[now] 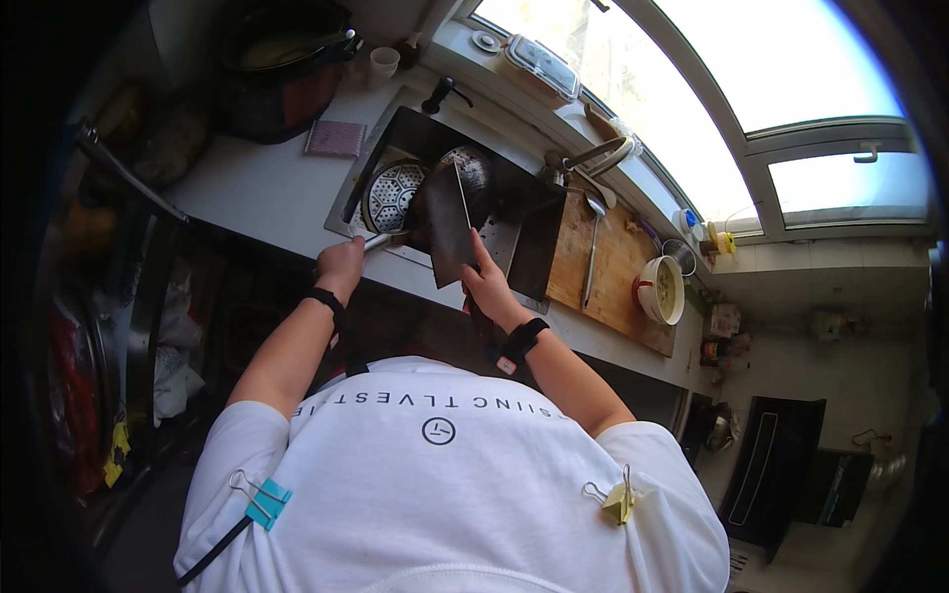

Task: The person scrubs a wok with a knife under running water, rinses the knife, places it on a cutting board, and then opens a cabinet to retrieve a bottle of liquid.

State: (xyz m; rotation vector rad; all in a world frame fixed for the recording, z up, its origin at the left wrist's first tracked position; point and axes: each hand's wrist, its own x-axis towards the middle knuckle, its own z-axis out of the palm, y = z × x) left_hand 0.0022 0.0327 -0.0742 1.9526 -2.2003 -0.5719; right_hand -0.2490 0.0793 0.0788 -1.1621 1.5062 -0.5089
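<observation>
My right hand (486,285) is closed around the handle of a cleaver (451,232), whose broad dark blade stands upright over the near edge of the sink (542,252). My left hand (341,265) grips a silver handle (381,240). What that handle belongs to is mostly hidden behind the blade, in the dark part of the sink. A round steel steamer rack (392,196) full of holes lies at the sink's left side. Behind the cleaver, a shiny rounded metal vessel (467,170) is partly covered by the blade.
Right of the sink, a wooden cutting board (573,277) carries a long-handled metal utensil (594,247) and a cream pot (649,292). The faucet (598,155) curves behind. A pinkish cloth (334,138), white cup (383,65) and large dark cooker (282,94) stand left.
</observation>
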